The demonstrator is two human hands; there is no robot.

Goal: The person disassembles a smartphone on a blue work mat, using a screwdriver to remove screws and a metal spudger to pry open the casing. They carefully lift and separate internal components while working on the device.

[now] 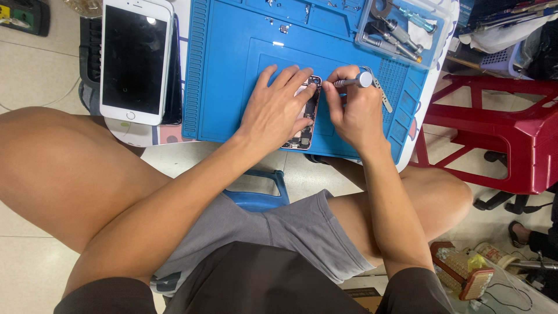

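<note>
Phone (306, 119), opened, pinned under left hand (278, 104); right hand (354, 107) pinches screwdriver (351, 82) at its twelve o'clock end; a slip could gouge circuitry.

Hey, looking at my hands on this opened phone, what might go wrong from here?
The screwdriver in your right hand could slip off and gouge parts inside the opened phone, which your left hand only presses flat. Tiny loose screws on the blue mat might roll away. The white phone overhangs the table's edge and could get knocked down by your knee.
</note>
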